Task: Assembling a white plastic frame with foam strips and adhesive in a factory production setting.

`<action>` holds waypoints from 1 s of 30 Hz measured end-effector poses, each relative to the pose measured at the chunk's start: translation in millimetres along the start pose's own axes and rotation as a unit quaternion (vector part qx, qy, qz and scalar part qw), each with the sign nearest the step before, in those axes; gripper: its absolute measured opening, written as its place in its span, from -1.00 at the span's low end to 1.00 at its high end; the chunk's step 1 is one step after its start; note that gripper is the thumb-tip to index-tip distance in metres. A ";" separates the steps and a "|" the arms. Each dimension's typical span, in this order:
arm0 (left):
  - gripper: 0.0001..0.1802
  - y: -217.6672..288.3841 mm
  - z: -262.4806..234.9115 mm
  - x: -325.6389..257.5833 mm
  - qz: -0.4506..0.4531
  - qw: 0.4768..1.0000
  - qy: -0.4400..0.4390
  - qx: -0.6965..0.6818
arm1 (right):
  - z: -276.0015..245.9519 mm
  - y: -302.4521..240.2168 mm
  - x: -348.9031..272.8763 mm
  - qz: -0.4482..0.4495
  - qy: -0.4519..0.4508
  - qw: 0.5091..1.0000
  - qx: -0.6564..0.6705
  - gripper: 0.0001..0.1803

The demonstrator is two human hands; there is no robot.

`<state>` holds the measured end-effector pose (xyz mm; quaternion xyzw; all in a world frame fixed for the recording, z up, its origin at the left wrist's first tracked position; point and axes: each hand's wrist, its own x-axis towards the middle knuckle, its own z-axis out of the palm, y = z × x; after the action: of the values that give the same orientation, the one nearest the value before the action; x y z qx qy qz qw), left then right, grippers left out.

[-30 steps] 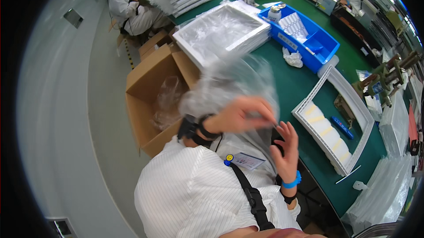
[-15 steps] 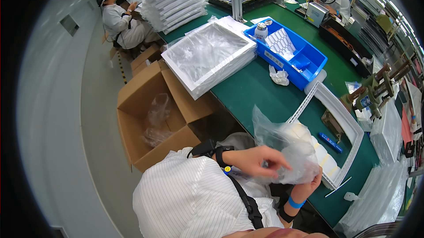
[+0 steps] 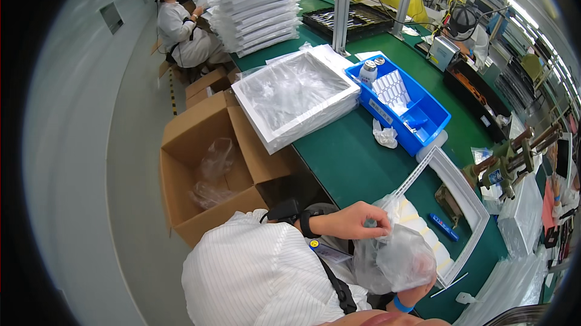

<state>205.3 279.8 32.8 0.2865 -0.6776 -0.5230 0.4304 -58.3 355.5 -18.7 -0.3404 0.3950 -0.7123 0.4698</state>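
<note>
A crumpled clear plastic bag (image 3: 390, 260) is between my hands, over the bench's near edge. My left hand (image 3: 358, 220) is closed, its thumb and fingers pinching the bag's upper edge. My right hand (image 3: 425, 273) is at the bag's right side, gripping it; film covers its fingers, which show only faintly. Whether that hand is inside the bag or behind it, I cannot tell. Just beyond the bag lies a white plastic frame (image 3: 475, 229) with a white padded strip (image 3: 417, 220) with yellowish bands along its near side. A blue marker-like tube (image 3: 443, 227) lies inside the frame.
An open cardboard box (image 3: 181, 138) with loose plastic film stands left of the bench. Wrapped white frames (image 3: 257, 117) lie above it, with a taller stack (image 3: 254, 17) behind. A blue divided bin (image 3: 436, 117) and a green metal press (image 3: 502, 168) are farther right. Co-workers sit beyond.
My left hand has risen and now pinches the bag's edge, where its fingers were loosely apart before. The bag has come nearer and bunched over my right hand. The view has shifted slightly.
</note>
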 end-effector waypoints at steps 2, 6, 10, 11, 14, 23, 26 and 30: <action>-0.89 0.7 -6.5 -4.2 0.014 1.000 0.022 0.016 | -27.5 1.3 9.3 0.022 0.032 0.999 0.025 -0.68; -0.77 6.4 -25.2 -6.7 0.070 0.994 0.085 0.010 | -41.1 -16.6 14.8 -0.247 -0.052 0.883 -0.395 -0.68; -0.73 7.0 -43.7 -2.6 -0.033 0.979 0.023 -0.198 | -53.9 -10.4 13.7 -0.237 0.076 0.908 -0.338 -0.63; -0.72 11.4 -44.8 -3.7 -0.055 0.977 0.072 -0.194 | -51.4 -16.3 14.6 -0.198 0.074 0.927 -0.311 -0.63; -0.78 15.3 -49.4 -3.2 -0.067 0.955 0.170 -0.234 | -48.6 -20.2 15.1 -0.055 0.154 0.966 -0.198 -0.58; -0.56 13.6 -63.6 -11.2 -0.141 0.953 -0.191 -0.187 | -12.3 -60.5 20.9 0.006 0.057 0.998 0.010 -0.76; -0.58 20.3 -50.5 0.5 -0.202 0.944 -0.261 -0.004 | -25.0 -61.8 14.3 -0.058 0.021 0.998 -0.021 -0.88; -0.51 10.0 -32.9 -9.6 -0.166 0.951 -0.193 0.173 | -29.1 -68.3 9.8 -0.133 -0.161 0.977 0.043 -0.92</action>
<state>239.4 275.5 42.4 0.3587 -0.7709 -0.5067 0.1422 -113.8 370.2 29.4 -0.4792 0.2348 -0.7207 0.4426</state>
